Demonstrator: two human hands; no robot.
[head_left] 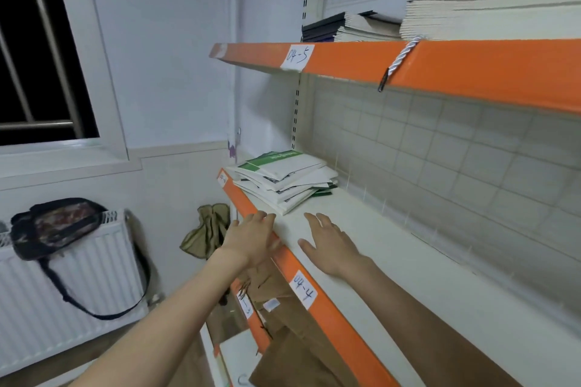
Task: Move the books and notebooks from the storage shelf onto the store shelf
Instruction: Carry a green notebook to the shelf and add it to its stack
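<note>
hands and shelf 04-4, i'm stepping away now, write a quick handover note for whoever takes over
Left hand: open, holding nothing, at the orange front edge of shelf 04-4.
Right hand: open, palm down over the shelf board, holding nothing.
Loose stack of white and green booklets lies at the shelf's far left end, just beyond both hands.
Shelf 04-5 above holds a dark notebook stack and a tall pale stack.
Done: cannot tell from this view.
Left: probably grip the booklet stack next.
</note>
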